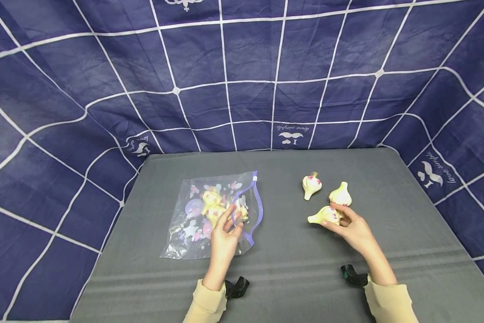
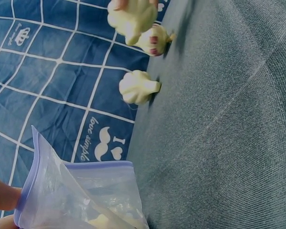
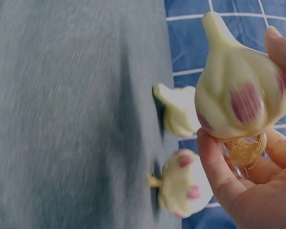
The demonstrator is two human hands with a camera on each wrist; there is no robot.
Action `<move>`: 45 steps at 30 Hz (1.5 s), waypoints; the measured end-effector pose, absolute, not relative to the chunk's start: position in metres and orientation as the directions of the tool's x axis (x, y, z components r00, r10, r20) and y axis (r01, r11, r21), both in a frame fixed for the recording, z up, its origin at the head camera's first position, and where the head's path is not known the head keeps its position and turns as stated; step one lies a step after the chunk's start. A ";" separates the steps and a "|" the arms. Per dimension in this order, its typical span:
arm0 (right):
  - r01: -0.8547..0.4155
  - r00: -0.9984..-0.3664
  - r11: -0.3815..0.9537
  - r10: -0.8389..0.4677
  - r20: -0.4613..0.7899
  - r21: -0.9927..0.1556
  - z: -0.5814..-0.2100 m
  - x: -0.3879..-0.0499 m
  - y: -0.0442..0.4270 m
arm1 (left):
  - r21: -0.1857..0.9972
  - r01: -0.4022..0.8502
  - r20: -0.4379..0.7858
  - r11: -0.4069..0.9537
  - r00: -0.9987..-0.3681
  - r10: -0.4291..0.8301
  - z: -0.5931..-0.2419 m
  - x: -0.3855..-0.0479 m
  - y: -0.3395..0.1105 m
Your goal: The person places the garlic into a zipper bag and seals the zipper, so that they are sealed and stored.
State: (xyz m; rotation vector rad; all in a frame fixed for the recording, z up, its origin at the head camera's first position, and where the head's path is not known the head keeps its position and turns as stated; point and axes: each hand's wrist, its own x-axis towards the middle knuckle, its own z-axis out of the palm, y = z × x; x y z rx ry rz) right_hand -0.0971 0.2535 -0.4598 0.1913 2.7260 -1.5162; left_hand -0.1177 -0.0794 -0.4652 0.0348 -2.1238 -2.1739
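My right hand (image 1: 356, 231) holds a garlic bulb (image 1: 325, 216) between thumb and fingers, its stem pointing left in the head view. Up close in the right wrist view, this garlic bulb (image 3: 240, 90) shows purple patches and dry, fibrous roots. Two other garlic bulbs, one (image 1: 311, 185) with a visible root tuft and one (image 1: 340, 195) mostly cream, lie just beyond that hand. On the left, my left hand (image 1: 224, 235) pinches the mouth edge of a clear zip bag (image 2: 97, 179) with a purple seal. The mouth gapes to the right, and garlic bulbs (image 1: 212, 207) show inside.
A grey cloth (image 1: 284, 264) covers the table. Blue curtains (image 1: 250, 58) with white grid lines stand at the back and both sides. Black wrist mounts, left (image 1: 237, 287) and right (image 1: 352, 276), sit by the cuffs.
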 end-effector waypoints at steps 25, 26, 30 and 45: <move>0.008 -0.998 0.344 -0.059 -0.030 -0.939 -0.449 -0.144 0.182 | 0.998 0.054 0.053 -0.013 -0.996 -0.068 -0.465 -0.117 -0.079; 0.004 -0.998 0.328 -0.060 -0.025 -0.945 -0.449 -0.145 0.178 | 0.998 0.053 0.052 -0.014 -0.996 -0.068 -0.465 -0.117 -0.079; 0.002 -0.997 0.264 -0.074 -0.023 -0.964 -0.452 -0.151 0.163 | 0.999 0.053 0.052 -0.014 -0.996 -0.067 -0.466 -0.116 -0.079; -0.069 -0.993 0.316 -0.116 0.034 -0.946 -0.467 -0.163 0.118 | 0.997 0.071 0.071 0.004 -0.995 -0.070 -0.467 -0.117 -0.077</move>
